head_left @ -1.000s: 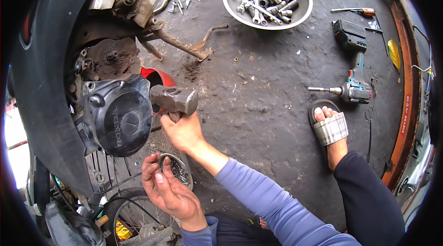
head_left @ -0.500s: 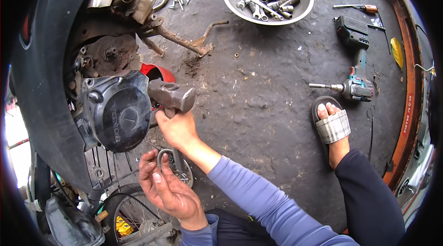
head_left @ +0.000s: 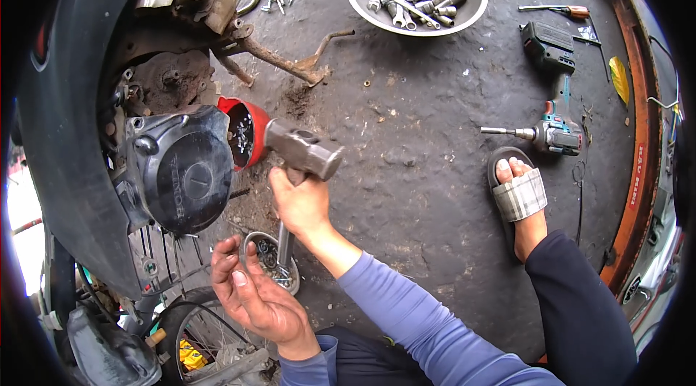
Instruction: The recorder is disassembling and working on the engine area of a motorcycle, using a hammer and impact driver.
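Note:
My right hand (head_left: 303,205) is wrapped round the handle of a hammer (head_left: 308,148), just below its heavy steel head. The handle's end points down toward a small oval dish of metal bits (head_left: 294,281). My left hand (head_left: 262,299) is palm up beside that dish, fingers loosely bent and apart, with nothing visible in it. Left of the hammer head, and apart from it, is the black round engine cover (head_left: 192,176) of a motorcycle. Between cover and hammer sits a red cup (head_left: 259,136) with small metal pieces inside.
A metal bowl (head_left: 482,13) of wrenches and sockets stands at the far side. A cordless impact driver (head_left: 562,121) and a screwdriver (head_left: 578,12) lie to the right, near my sandalled foot (head_left: 519,190). A rusty stand bar (head_left: 279,60) juts from the motorcycle; loose bolts (head_left: 280,3) lie beyond.
My right hand has moved right with the hammer, away from the engine cover. More of the red cup's inside now shows. My left hand has hardly moved.

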Tool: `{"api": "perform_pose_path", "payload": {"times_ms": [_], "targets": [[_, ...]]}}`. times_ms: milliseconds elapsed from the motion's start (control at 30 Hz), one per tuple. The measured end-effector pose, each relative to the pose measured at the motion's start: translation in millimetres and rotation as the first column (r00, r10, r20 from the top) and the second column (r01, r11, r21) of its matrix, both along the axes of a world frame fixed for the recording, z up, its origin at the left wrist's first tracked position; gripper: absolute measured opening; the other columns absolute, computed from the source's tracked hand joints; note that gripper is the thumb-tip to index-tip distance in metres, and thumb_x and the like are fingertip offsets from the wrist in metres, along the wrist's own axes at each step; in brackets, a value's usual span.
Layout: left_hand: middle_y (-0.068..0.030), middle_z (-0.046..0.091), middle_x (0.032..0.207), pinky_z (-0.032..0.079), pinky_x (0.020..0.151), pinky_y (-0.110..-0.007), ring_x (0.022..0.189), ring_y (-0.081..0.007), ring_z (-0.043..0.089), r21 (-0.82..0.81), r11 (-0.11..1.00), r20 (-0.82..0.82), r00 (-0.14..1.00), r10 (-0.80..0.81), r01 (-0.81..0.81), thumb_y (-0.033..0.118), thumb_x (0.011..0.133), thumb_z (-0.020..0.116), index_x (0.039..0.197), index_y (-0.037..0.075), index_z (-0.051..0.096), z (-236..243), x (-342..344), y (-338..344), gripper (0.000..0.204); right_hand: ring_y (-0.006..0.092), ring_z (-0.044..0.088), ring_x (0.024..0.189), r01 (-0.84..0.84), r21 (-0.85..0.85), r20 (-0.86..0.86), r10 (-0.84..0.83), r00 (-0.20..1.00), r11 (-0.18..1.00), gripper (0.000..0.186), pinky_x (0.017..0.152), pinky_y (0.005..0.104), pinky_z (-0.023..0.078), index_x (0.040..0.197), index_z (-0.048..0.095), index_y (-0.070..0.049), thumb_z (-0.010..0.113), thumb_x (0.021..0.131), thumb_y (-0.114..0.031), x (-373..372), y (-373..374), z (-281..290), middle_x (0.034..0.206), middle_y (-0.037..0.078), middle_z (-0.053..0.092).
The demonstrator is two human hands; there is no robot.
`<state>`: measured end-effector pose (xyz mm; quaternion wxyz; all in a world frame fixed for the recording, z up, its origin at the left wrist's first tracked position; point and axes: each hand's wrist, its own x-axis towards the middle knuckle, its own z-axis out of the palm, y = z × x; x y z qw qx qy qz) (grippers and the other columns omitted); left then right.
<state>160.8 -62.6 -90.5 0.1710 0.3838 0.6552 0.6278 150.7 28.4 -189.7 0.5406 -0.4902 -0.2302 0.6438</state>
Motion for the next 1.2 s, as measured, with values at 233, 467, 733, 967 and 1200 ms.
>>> {"api": "perform_pose_path", "payload": {"times_ms": [233,467,733,967,1200], "targets": [[-0.0164,0.048,0.126,0.041,0.101,-0.039,0.117,-0.0238,0.049,0.000,0.998,0.027,0.998,0.062,-0.062,0.012,0.094,0.049,0.109,0.002,0.055,-4,-11,-7,0.019,0.0133,0.051,0.039,-0.092,-0.010,-0.067,0.092,0.994,0.996,0.016,0.036,0.0291,0.045,0.081,0.052,-0.001,0.061,0.085,-0.012,34,33,-5,0.056,0.003,0.052],[-0.0112,0.059,0.108,0.041,0.093,-0.031,0.102,-0.0181,0.054,-0.081,0.979,0.013,0.982,-0.186,0.186,0.000,0.087,0.055,0.098,0.000,0.060,-9,-17,-13,0.011,0.0231,0.066,0.059,-0.714,-0.328,0.799,0.585,0.139,0.619,0.026,0.057,0.0371,0.053,0.088,0.063,0.006,0.064,0.077,-0.017,156,114,52,0.067,0.016,0.065],[-0.0014,0.061,0.101,0.047,0.084,-0.026,0.093,-0.0101,0.058,-0.246,0.838,0.588,0.762,-0.271,0.487,0.011,0.090,0.067,0.109,0.003,0.059,-21,-13,-40,0.022,0.0213,0.066,0.060,-0.601,-0.727,0.603,0.727,-0.329,0.331,0.030,0.058,0.0366,0.052,0.079,0.064,0.008,0.066,0.075,-0.022,246,72,86,0.065,0.017,0.063],[-0.0111,0.057,0.121,0.047,0.093,-0.034,0.112,-0.0200,0.056,-0.194,0.887,0.781,0.613,-0.119,0.419,0.030,0.091,0.067,0.138,0.006,0.042,-36,-42,-46,0.058,0.0165,0.055,0.049,-0.640,-0.702,0.417,0.909,-0.013,0.313,0.024,0.045,0.0314,0.043,0.079,0.060,0.001,0.067,0.081,-0.022,222,72,14,0.061,0.007,0.057],[-0.0138,0.052,0.135,0.035,0.107,-0.050,0.124,-0.0323,0.051,0.165,0.985,0.871,0.476,-0.119,-0.056,0.068,0.084,0.057,0.141,0.011,0.040,0,-61,33,0.083,0.0123,0.047,0.040,-0.884,-0.152,0.382,0.851,0.360,0.442,0.019,0.040,0.0294,0.037,0.072,0.056,-0.003,0.063,0.086,-0.013,141,141,31,0.052,0.002,0.050]]}}
